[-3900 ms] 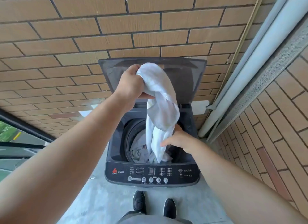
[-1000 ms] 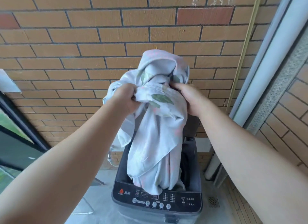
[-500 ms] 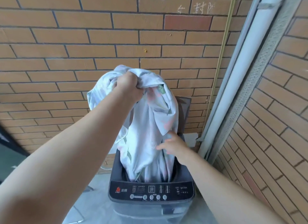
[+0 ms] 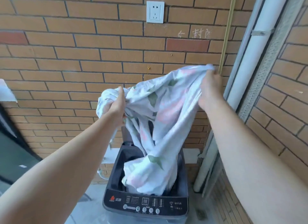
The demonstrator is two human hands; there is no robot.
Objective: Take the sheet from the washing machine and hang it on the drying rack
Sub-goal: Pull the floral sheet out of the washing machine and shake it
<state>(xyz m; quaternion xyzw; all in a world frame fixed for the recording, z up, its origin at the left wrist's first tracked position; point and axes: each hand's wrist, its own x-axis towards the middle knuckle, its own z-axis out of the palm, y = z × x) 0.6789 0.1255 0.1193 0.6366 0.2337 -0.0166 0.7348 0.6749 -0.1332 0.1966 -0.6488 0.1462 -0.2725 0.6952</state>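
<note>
The sheet [image 4: 168, 110] is pale with green leaves and pink patches. It hangs in the air between both hands. My left hand [image 4: 116, 107] grips a bunched part at centre. My right hand [image 4: 209, 88] holds an edge higher up on the right. The sheet's lower end still drops into the open tub of the dark top-loading washing machine [image 4: 146, 202] below. The machine's raised lid is mostly hidden behind the fabric. No drying rack is in view.
A brick wall stands close behind the machine, with a white power socket [image 4: 155, 12] high up. A white drainpipe [image 4: 246, 83] and a thin brass pipe [image 4: 226, 32] run down on the right beside a second brick wall. A dark railing [image 4: 10, 140] is at left.
My right hand has risen from low beside the tub to high on the right, pulling an edge of the sheet out sideways. My left hand has sunk a little. More fabric is out of the tub.
</note>
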